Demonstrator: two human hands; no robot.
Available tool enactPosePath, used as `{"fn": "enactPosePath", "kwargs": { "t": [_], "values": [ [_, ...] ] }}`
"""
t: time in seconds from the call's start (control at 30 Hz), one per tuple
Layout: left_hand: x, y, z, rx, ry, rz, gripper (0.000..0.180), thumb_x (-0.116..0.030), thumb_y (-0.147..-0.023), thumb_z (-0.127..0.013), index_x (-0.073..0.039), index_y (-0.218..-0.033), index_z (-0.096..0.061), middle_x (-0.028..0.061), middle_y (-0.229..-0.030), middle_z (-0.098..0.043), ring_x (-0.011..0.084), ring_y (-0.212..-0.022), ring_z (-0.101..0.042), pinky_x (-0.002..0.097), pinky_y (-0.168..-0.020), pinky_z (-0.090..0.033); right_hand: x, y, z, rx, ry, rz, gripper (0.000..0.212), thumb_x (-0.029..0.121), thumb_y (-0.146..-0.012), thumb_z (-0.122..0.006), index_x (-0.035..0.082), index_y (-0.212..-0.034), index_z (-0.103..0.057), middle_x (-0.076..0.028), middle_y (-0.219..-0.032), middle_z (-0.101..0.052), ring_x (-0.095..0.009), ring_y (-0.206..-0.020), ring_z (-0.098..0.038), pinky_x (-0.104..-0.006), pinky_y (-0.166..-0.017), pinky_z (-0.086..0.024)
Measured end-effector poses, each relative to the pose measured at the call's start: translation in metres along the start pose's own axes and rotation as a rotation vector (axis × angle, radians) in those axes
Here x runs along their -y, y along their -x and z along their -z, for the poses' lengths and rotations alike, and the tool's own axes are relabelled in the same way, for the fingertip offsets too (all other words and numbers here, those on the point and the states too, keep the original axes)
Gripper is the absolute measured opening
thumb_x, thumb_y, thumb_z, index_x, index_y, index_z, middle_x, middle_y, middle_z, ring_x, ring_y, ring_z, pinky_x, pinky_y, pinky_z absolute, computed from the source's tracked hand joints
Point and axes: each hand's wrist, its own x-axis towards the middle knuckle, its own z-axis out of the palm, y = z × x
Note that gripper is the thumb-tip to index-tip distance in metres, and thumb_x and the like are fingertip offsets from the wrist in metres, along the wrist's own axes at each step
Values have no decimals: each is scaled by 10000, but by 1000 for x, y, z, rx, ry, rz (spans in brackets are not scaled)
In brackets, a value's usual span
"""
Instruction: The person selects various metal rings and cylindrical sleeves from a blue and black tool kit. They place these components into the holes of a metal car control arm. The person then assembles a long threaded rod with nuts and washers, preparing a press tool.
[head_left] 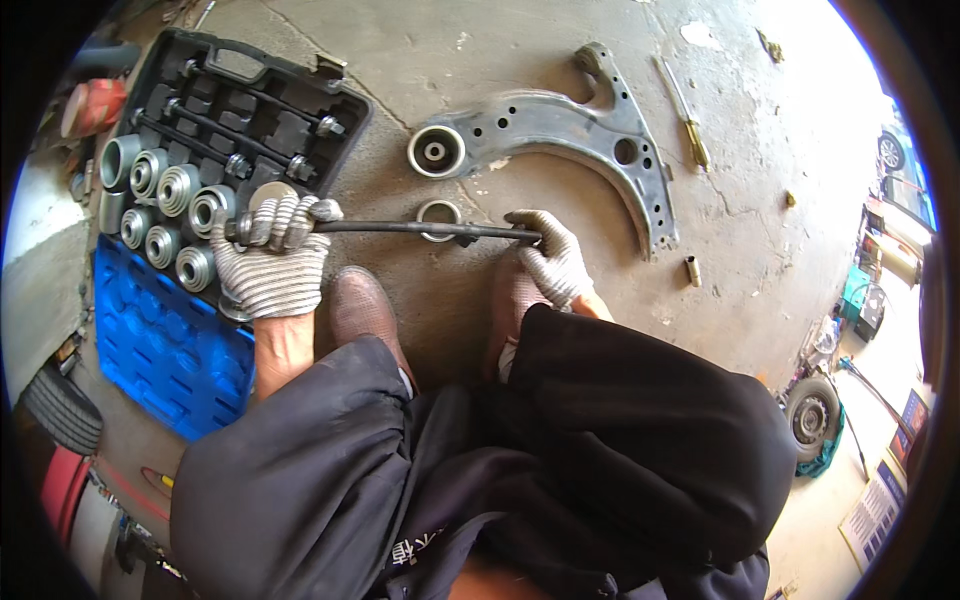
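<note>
A long dark metal rod (385, 228) runs level between my gloved hands. My left hand (275, 245) is closed around its left part, beside the tool case. At the other end, my right hand (550, 260) pinches the rod's tip between thumb and fingers. Just beyond and partly under the rod, a metal ring (440, 208) lies on the floor. Farther out rests a grey steel control arm (545, 125), with a round bushing (434, 151) at its left end. A flat round metal disc (272, 196) shows by my left fingers; whether they touch it, I cannot tell.
The black tool case (348, 95) at the left holds several similar rods and grey press sleeves (178, 190); its blue lid (170, 340) lies nearer me. A screwdriver (690, 130) and a small metal tube (693, 271) lie right. A wheel (812, 415) stands far right, a tyre (65, 408) left.
</note>
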Motion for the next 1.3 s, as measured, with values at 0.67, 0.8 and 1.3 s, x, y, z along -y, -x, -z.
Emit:
{"fn": "enactPosePath", "kwargs": {
  "t": [0.67, 0.8, 1.3],
  "values": [
    [5, -10, 4, -266, -58, -84, 505, -575, -1101, -500, -146, -853, -597, -29, -741, -488, 152, -654, -466, 401, -768, -469, 46, 18, -11, 121, 123, 44, 192, 174, -1059, -671, -14, -1050, -712, -93, -854, -729, -133, -776, -663, -324, -711, -546],
    [6, -12, 4, -243, -62, -74, 583, -670, -1085, -481, -149, -851, -599, -24, -724, -481, 159, -663, -479, 390, -743, -470, 40, 16, 0, 226, 2, -135, 127, 112, -1019, -726, -9, -1004, -692, -61, -858, -710, -121, -803, -660, -308, -760, -559],
    [5, -10, 10, -158, -74, -37, 670, -692, -1107, -382, -131, -828, -620, 28, -730, -549, 212, -744, -570, 471, -816, -515, 53, 27, -6, 203, -66, -159, 171, 86, -976, -758, -8, -1101, -689, -106, -994, -726, -152, -966, -657, -341, -857, -551]
  ]
}}
